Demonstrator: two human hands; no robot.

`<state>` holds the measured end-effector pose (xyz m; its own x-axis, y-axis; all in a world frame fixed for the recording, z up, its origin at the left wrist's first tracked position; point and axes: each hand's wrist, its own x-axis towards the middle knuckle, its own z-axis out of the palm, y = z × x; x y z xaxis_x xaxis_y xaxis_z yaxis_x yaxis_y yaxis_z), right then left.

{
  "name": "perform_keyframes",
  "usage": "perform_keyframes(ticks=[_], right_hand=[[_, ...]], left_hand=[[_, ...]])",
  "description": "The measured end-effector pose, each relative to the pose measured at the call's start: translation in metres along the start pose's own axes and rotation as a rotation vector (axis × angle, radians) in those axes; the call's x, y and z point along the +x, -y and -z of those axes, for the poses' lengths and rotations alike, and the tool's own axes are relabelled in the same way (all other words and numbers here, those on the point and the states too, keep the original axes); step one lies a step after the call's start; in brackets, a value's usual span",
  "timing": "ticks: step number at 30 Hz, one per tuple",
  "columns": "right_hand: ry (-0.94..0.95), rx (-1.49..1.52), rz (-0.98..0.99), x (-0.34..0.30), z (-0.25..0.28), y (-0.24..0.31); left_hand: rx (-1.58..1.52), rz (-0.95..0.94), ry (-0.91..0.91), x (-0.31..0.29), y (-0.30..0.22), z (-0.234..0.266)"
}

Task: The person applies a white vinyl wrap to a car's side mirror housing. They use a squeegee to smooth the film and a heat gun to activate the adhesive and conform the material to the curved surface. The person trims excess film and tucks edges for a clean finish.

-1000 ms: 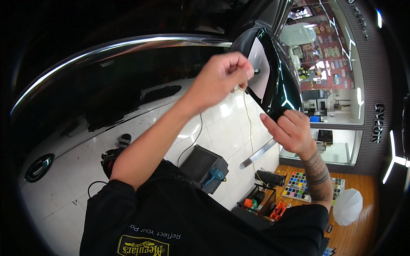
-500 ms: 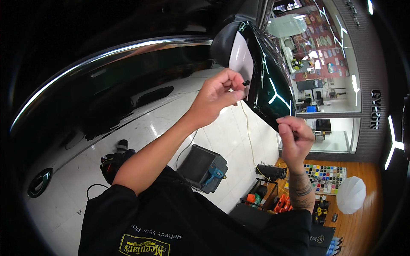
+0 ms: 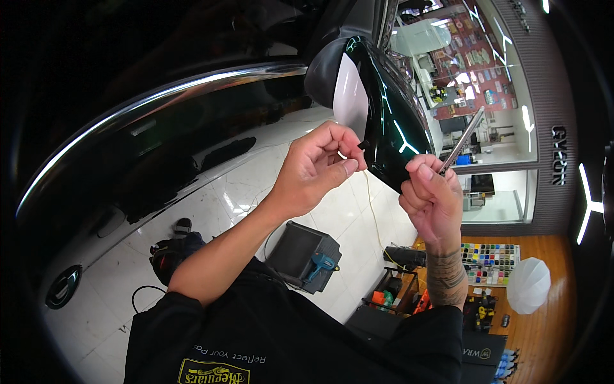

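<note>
With the left hand (image 3: 312, 165) closely pinching a small black scrap (image 3: 363, 146) near the glossy wing mirror (image 3: 385, 115), the right hand (image 3: 435, 197), fingers curled around a slim metal tool (image 3: 462, 141), should keep its edge off that paintwork.

The black shirt (image 3: 275, 333) has a line of white words (image 3: 229, 354) and a yellow badge with words (image 3: 214, 372), all upside down. Big letters (image 3: 558, 155) run sideways down the gray wall (image 3: 543, 214). Pale letters mark a black box (image 3: 472, 368).
</note>
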<state>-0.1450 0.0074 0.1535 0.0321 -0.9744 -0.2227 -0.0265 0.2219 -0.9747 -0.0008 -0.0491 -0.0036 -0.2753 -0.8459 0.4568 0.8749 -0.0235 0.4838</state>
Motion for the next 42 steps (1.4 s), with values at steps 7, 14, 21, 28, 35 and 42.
perform_keyframes(ticks=[7, 14, 21, 28, 35, 42], right_hand=[[-0.074, -0.301, 0.094, 0.002, -0.006, -0.001], [-0.126, -0.504, 0.145, 0.004, -0.006, -0.003], [-0.215, -0.663, 0.295, 0.008, 0.004, -0.005], [-0.173, -0.527, 0.218, 0.009, 0.006, 0.002], [-0.147, -0.513, 0.230, 0.012, 0.007, 0.001], [-0.126, -0.524, 0.241, 0.012, 0.010, 0.000]], left_hand=[[0.026, 0.026, -0.055, -0.002, 0.005, 0.001], [0.046, 0.061, -0.057, -0.004, 0.007, 0.006], [0.158, 0.072, -0.158, 0.000, 0.017, 0.005], [0.116, 0.092, -0.130, -0.001, 0.017, -0.002], [0.134, 0.134, -0.108, 0.002, 0.018, -0.001], [0.068, 0.159, -0.095, 0.006, 0.018, 0.002]])
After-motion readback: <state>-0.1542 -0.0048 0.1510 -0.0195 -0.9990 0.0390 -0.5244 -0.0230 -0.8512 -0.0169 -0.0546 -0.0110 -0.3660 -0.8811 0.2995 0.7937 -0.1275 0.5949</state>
